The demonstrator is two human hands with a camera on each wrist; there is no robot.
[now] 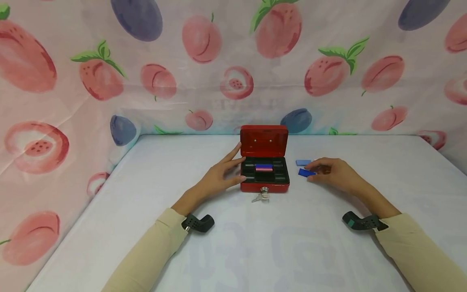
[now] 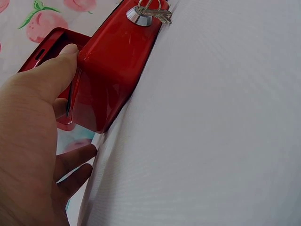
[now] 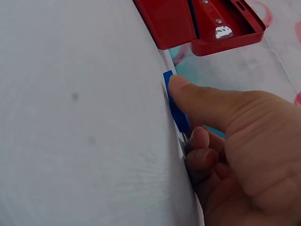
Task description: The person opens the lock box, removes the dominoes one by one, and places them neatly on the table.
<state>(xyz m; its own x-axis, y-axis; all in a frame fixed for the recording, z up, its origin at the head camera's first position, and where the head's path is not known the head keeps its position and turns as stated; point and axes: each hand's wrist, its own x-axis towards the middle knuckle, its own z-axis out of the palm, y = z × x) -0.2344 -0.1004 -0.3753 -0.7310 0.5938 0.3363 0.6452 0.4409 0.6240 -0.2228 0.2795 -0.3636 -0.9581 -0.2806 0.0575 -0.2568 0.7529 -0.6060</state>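
A red cash box [image 1: 264, 187] stands with its lid [image 1: 264, 142] raised, a black compartment tray [image 1: 264, 177] inside. In the tray's middle lie a blue block [image 1: 263, 166] and a pink block [image 1: 264, 169], side by side. My left hand [image 1: 219, 176] is at the box's left side, thumb tip at the front corner of the rim and fingers spread along the side. To the right of the box, my right hand [image 1: 333, 174] pinches a dark blue block [image 3: 177, 106] between thumb and fingers, low over the table. Just behind it lies a light blue block [image 1: 303, 162].
Keys [image 1: 261, 197] hang from the lock on the box's front. A white cloth covers the table [image 1: 233, 243], and a fruit-print curtain [image 1: 204, 81] rises behind its far edge and along the left. Each wrist wears a black camera mount [image 1: 198, 223].
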